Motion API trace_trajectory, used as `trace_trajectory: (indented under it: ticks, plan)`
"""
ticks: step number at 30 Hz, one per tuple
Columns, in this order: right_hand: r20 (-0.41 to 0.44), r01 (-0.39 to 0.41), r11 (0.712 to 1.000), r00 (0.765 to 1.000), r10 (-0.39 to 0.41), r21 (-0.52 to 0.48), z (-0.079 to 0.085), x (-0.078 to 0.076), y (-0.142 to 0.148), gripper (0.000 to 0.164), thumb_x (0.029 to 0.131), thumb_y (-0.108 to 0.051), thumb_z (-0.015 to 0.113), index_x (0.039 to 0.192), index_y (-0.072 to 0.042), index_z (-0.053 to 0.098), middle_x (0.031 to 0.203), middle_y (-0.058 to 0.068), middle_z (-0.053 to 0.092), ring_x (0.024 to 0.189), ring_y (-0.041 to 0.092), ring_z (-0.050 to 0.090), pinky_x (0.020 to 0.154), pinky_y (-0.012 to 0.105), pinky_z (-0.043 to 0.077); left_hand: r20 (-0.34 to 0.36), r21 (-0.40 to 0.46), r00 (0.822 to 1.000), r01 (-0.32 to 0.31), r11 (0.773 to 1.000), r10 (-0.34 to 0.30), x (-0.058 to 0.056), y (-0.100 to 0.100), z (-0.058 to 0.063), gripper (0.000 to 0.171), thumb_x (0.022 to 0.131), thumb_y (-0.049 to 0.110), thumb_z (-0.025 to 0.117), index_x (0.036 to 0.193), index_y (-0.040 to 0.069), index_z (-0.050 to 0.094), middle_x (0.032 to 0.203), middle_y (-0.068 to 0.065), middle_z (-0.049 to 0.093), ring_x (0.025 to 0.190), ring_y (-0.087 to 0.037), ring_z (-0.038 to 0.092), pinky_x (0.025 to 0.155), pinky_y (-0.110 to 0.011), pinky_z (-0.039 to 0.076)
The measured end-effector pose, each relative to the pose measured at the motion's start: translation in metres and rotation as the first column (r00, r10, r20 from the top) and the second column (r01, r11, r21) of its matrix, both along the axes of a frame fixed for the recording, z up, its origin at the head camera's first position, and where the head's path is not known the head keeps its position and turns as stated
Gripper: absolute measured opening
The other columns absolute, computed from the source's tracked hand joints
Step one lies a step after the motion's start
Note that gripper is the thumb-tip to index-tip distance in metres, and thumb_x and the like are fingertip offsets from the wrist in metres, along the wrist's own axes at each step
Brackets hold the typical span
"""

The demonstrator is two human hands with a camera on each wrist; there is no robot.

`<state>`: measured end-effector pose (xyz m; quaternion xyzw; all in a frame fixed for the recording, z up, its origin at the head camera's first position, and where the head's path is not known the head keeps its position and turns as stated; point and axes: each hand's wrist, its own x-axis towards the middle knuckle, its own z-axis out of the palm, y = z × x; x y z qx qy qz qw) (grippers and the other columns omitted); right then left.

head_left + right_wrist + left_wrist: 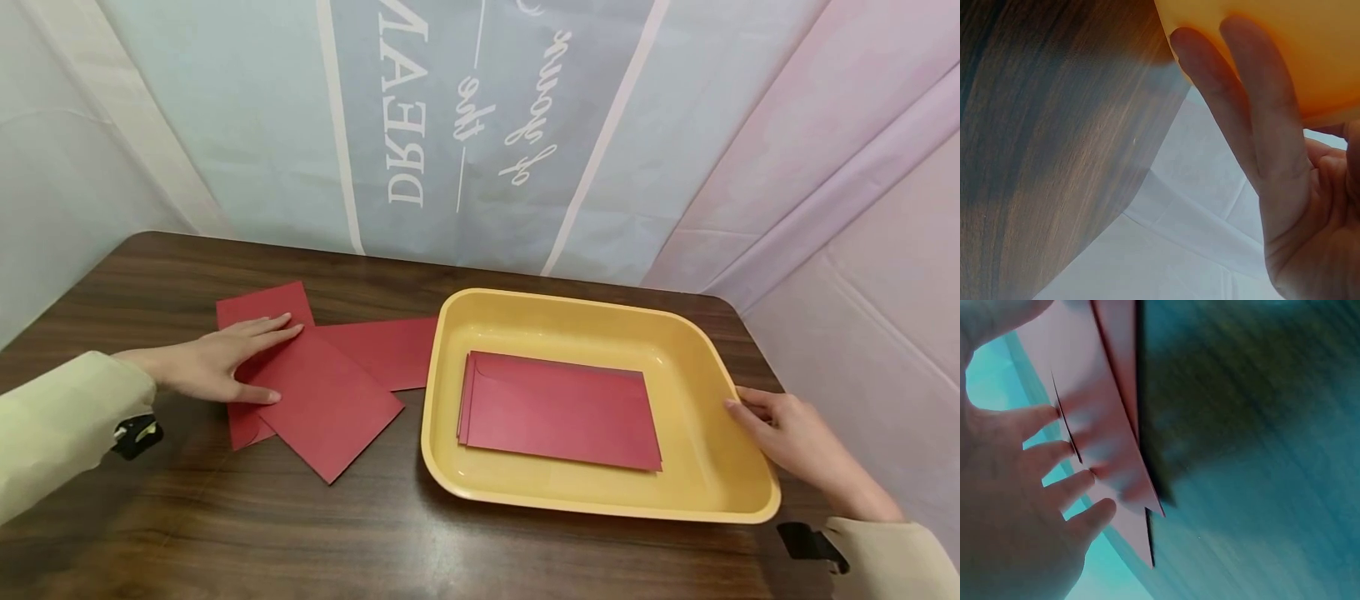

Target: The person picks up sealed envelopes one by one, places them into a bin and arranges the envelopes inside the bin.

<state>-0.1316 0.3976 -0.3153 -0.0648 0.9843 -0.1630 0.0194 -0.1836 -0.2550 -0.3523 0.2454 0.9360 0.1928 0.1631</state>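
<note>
Several red envelopes (pixel 330 400) lie overlapped in a loose fan on the table, left of a yellow plastic tray (pixel 555 302). Fingers spread and mostly straight, my left hand (pixel 213 358) rests on them; the left wrist view shows its fingertips touching a paper edge (pixel 1104 462). My right hand (pixel 787 429) grips the right rim of the tray, thumb over the inside. Its fingers (pixel 1266 94) press the outer wall in the right wrist view. Inside the tray sits a small stack of red envelopes (pixel 562 412), slightly offset from one another.
The dark wood-grain table (pixel 360 542) has its far edge against a hanging printed cloth (pixel 465 150). Pale fabric (pixel 885 275) hangs at the right side. One envelope (pixel 390 350) reaches up to the tray's left wall.
</note>
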Motion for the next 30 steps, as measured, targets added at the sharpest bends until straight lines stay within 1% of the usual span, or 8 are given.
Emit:
trace_trajectory:
  ticks: [3, 6, 12, 19, 23, 25, 27, 30]
  plan:
    - [-0.005, 0.0, 1.0, 1.0, 0.0, -0.003, 0.0, 0.0, 0.0, 0.044, 0.097, -0.018, 0.055, 0.118, 0.02, 0.055, 0.085, 0.023, 0.071, 0.064, -0.008, 0.054, 0.056, 0.022, 0.047, -0.024, -0.034, 0.999, -0.029, 0.999, 0.028, 0.004, 0.002, -0.001, 0.094, 0.078, 0.049, 0.073, 0.148, 0.002, 0.032, 0.154, -0.026, 0.021, 0.137, -0.05, 0.02, 0.103, -0.068, 0.025]
    - [-0.005, 0.001, 1.0, 1.0, -0.001, -0.002, 0.0, 0.0, 0.0, 0.044, 0.097, -0.018, 0.055, 0.118, 0.02, 0.056, 0.085, 0.023, 0.071, 0.064, -0.008, 0.055, 0.056, 0.022, 0.047, -0.053, -0.107, 0.996, -0.076, 0.991, 0.071, 0.011, 0.008, -0.001, 0.096, 0.081, 0.057, 0.067, 0.148, 0.0, 0.03, 0.152, -0.029, 0.021, 0.133, -0.052, 0.023, 0.099, -0.066, 0.033]
    - [0.008, 0.003, 1.0, 1.0, -0.003, 0.005, 0.001, 0.001, 0.0, 0.044, 0.097, -0.019, 0.055, 0.118, 0.019, 0.055, 0.085, 0.022, 0.071, 0.064, -0.007, 0.055, 0.056, 0.022, 0.047, -0.132, -0.251, 0.98, -0.181, 0.951, 0.151, 0.032, 0.025, -0.004, 0.1, 0.085, 0.066, 0.054, 0.144, -0.011, 0.029, 0.146, -0.04, 0.024, 0.126, -0.061, 0.029, 0.096, -0.065, 0.037]
    - [0.005, 0.006, 1.0, 1.0, -0.006, 0.011, 0.001, 0.001, 0.0, 0.044, 0.097, -0.019, 0.055, 0.118, 0.019, 0.056, 0.085, 0.021, 0.071, 0.064, -0.008, 0.054, 0.056, 0.022, 0.046, -0.199, -0.308, 0.957, -0.264, 0.914, 0.21, 0.05, 0.043, -0.007, 0.097, 0.088, 0.064, 0.052, 0.139, -0.016, 0.033, 0.14, -0.045, 0.027, 0.121, -0.063, 0.035, 0.09, -0.064, 0.042]
    - [0.017, 0.011, 1.0, 1.0, -0.011, 0.015, 0.001, 0.0, -0.001, 0.044, 0.097, -0.02, 0.055, 0.119, 0.019, 0.055, 0.085, 0.021, 0.071, 0.064, -0.007, 0.055, 0.057, 0.022, 0.047, -0.212, -0.3, 0.947, -0.298, 0.906, 0.241, 0.051, 0.045, -0.002, 0.1, 0.086, 0.069, 0.049, 0.138, -0.015, 0.036, 0.136, -0.045, 0.032, 0.114, -0.062, 0.041, 0.083, -0.062, 0.046]
    - [0.021, 0.011, 1.0, 1.0, -0.011, 0.012, 0.001, 0.0, -0.001, 0.044, 0.098, -0.02, 0.054, 0.119, 0.019, 0.055, 0.085, 0.02, 0.071, 0.064, -0.006, 0.055, 0.056, 0.022, 0.047, -0.227, -0.274, 0.936, -0.326, 0.905, 0.269, 0.049, 0.044, 0.003, 0.1, 0.085, 0.071, 0.05, 0.133, -0.016, 0.041, 0.125, -0.044, 0.04, 0.103, -0.059, 0.048, 0.074, -0.059, 0.049]
    - [0.021, 0.011, 1.0, 1.0, -0.012, 0.01, 0.001, 0.0, -0.001, 0.044, 0.098, -0.019, 0.054, 0.119, 0.019, 0.055, 0.085, 0.021, 0.071, 0.063, -0.006, 0.055, 0.056, 0.022, 0.047, -0.222, -0.243, 0.921, -0.372, 0.896, 0.322, 0.045, 0.042, 0.008, 0.099, 0.084, 0.073, 0.048, 0.12, -0.018, 0.044, 0.108, -0.04, 0.045, 0.087, -0.051, 0.053, 0.063, -0.052, 0.05]
    - [0.024, 0.008, 1.0, 1.0, -0.009, 0.009, 0.001, -0.001, -0.002, 0.045, 0.098, -0.019, 0.054, 0.119, 0.02, 0.055, 0.086, 0.022, 0.071, 0.064, -0.006, 0.056, 0.056, 0.022, 0.047, -0.159, -0.195, 0.886, -0.46, 0.866, 0.435, 0.038, 0.038, 0.014, 0.102, 0.079, 0.078, 0.049, 0.106, -0.019, 0.036, 0.092, -0.033, 0.041, 0.069, -0.038, 0.052, 0.052, -0.042, 0.045]
